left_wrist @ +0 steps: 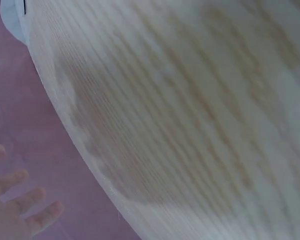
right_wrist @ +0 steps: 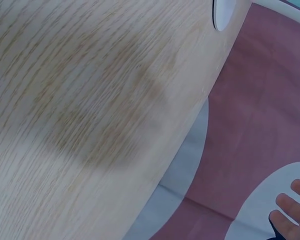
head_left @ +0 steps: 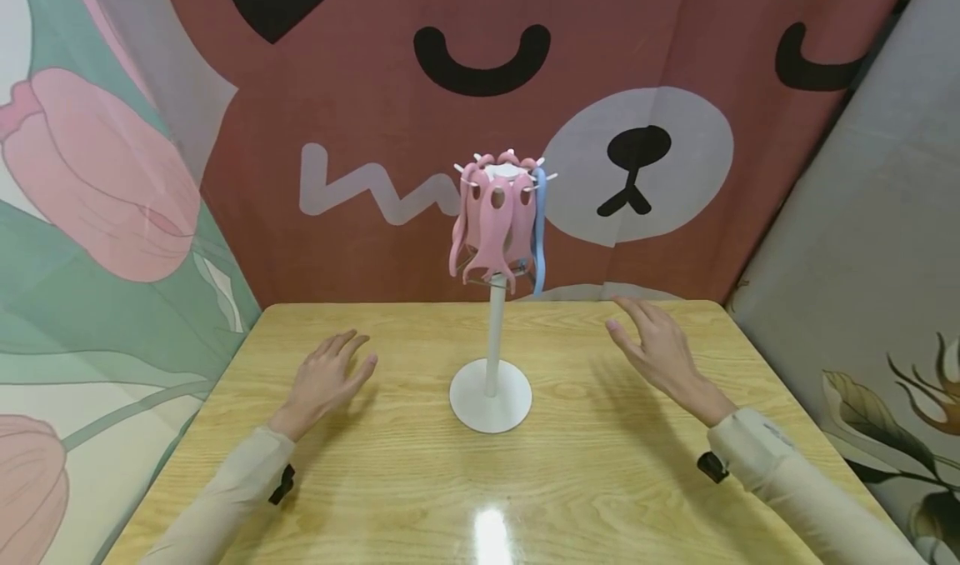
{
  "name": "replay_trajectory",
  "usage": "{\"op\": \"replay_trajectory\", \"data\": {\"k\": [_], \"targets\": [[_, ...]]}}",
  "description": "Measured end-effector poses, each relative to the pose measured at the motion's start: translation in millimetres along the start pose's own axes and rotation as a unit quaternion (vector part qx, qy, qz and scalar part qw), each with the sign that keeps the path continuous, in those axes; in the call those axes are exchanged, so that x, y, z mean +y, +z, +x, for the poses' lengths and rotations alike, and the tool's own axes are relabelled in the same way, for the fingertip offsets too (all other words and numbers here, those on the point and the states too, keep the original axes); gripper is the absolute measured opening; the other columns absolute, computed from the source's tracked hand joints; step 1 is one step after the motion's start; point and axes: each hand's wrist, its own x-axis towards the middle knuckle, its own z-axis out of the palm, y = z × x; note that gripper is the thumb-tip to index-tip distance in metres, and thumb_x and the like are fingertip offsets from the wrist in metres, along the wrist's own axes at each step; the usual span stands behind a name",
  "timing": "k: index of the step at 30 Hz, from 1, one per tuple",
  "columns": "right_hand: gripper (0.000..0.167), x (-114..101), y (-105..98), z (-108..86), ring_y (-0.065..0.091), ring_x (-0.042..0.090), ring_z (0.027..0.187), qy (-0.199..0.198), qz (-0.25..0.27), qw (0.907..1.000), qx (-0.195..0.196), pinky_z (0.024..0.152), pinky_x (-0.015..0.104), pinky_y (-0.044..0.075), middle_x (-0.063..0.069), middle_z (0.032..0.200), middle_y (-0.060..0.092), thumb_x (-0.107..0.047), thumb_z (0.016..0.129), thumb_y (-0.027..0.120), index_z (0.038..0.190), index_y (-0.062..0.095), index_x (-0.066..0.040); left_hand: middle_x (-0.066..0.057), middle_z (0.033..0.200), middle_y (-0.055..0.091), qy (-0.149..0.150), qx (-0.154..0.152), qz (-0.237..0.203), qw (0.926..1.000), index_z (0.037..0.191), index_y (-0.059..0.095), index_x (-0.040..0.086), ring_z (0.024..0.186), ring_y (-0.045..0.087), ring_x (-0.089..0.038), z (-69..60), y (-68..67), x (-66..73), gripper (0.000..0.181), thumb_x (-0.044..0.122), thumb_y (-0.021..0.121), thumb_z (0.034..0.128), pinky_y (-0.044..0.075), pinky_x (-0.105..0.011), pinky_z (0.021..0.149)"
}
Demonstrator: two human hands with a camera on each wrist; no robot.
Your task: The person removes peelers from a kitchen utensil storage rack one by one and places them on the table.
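Note:
In the head view, a white stand [head_left: 495,332] with a round base [head_left: 491,419] stands upright at the middle of the table. Pink pieces [head_left: 495,223] with oval holes and splayed lower ends hang from hooks around its top. A long blue strip [head_left: 538,232] hangs at the right side of them. My left hand [head_left: 324,383] is held left of the base, fingers loosely extended and holding nothing. To the right of the stand is my right hand [head_left: 663,350], also holding nothing, its fingers relaxed. Both hands are apart from the stand; their shadows fall on the wood.
The wooden table [head_left: 375,482] reaches back to a hanging brown cloth [head_left: 360,248] with a bear print. Patterned cloths hang along the left [head_left: 112,315] and right [head_left: 840,240] sides. A dark band [head_left: 712,467] sits under the right wrist.

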Motion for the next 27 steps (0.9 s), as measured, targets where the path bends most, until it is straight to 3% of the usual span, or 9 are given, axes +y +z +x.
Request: {"op": "replay_trajectory", "data": {"k": [18,27], "targets": [[0.046,-12.6,3.3,9.1,0.061,0.039,0.099,-0.043,0.030,0.9972,0.053,0.076,0.056,0.050,0.018,0.115,0.064,-0.036,0.101,0.052,0.131,0.061,-0.003,-0.020,0.143,0.049,-0.001,0.003,-0.004,1.0000,0.138,0.056,0.007,0.128,0.046,-0.043,-1.1,2.4,3.9,0.057,0.051,0.046,0.1020,0.040,-0.064,0.098],[0.045,-14.5,-2.5,14.6,0.059,0.040,0.108,-0.033,0.040,0.9969,0.059,0.082,0.059,0.049,0.019,0.123,0.062,-0.034,0.101,0.052,0.135,0.059,-0.005,-0.020,0.143,0.049,0.001,-0.003,-0.006,1.0000,0.137,0.056,0.007,0.128,0.047,-0.044,1.1,2.6,6.2,0.058,0.052,0.045,0.1021,0.040,-0.062,0.100]]}}
